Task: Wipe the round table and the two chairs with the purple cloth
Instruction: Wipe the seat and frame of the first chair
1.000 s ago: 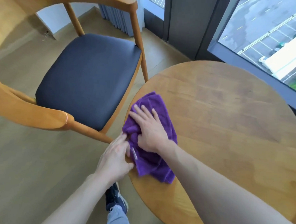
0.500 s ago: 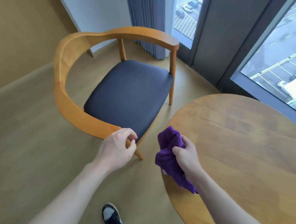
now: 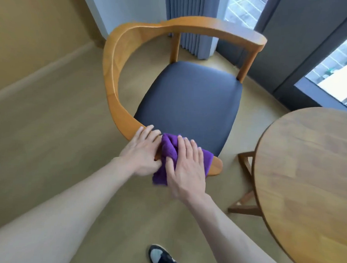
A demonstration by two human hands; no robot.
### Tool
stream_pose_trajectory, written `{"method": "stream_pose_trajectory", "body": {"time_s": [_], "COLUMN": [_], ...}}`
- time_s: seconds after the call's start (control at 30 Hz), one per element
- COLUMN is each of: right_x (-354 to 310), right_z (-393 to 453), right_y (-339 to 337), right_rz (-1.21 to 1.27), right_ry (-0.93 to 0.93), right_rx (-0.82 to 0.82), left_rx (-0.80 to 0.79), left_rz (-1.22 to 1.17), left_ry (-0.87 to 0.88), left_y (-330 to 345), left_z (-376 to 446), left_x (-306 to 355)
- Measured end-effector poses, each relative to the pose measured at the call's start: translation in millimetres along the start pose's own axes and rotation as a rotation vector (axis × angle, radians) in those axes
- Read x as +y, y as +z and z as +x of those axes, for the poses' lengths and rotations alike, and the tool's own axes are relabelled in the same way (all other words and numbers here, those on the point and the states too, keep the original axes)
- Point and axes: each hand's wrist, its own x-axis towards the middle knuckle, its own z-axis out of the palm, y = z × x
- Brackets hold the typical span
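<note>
Shoe nearest on the floor, then both hands on the chair armrest: right hand flat with fingers spread on the purple cloth, left hand resting fingers extended beside it, round worktop off right.

The chair stands left of the round surface, apart from it. On the chair's near armrest lies the cloth, draped over the rail. The right hand lies flat on the cloth; the left hand rests on the armrest just left of it. A shoe is on the floor, nearer than the chair. A curtain hangs behind the chair.
</note>
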Motion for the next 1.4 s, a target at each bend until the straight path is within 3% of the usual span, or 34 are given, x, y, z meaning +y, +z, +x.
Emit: {"method": "stream_pose_trajectory", "body": {"time_s": [0.13, 0.33, 0.47, 0.6, 0.73, 0.87, 1.0, 1.13, 1.27, 1.4], "right_x": [-8.5, -17.7, 9.7, 40.9, 13.2, -26.2, -10.1, 12.8, -16.9, -43.9], "right_z": [22.2, 42.9, 33.5, 23.4, 26.5, 34.9, 26.2, 13.3, 30.5, 34.4], "right_y": [18.4, 13.2, -10.9, -30.3, -15.0, 14.3, 7.7, -2.2, 15.3, 39.2], "right_rz": [-0.220, -0.252, -0.298, -0.332, -0.327, -0.268, -0.269, -0.284, -0.272, -0.259], "right_ry": [0.059, 0.050, -0.015, 0.178, 0.363, 0.262, 0.166, 0.367, 0.559, 0.334], "right_rx": [0.087, 0.034, -0.019, 0.029, 0.099, 0.098, 0.151, 0.212, 0.267, 0.235], "left_rx": [-0.013, 0.032, 0.023, 0.000, -0.082, -0.169, -0.131, -0.157, -0.142, -0.143], "left_rz": [-0.033, -0.158, -0.194, -0.110, 0.016, -0.017, -0.081, 0.015, 0.084, 0.086], "left_ry": [0.050, 0.088, 0.094, 0.085, 0.111, 0.151, 0.247, 0.279, 0.318, 0.322], "left_y": [6.2, 11.6, 10.1, 5.5, -5.0, -13.4, -11.4, -7.2, -9.2, -12.1], "left_z": [6.1, 6.8, 5.8, 9.7, 18.8, 34.4, 41.7, 44.8, 40.1, 40.9], "left_x": [-6.9, -14.6, -17.4, -16.9, -14.9, -22.7, -35.9, -34.8, -35.0, -35.9]}}
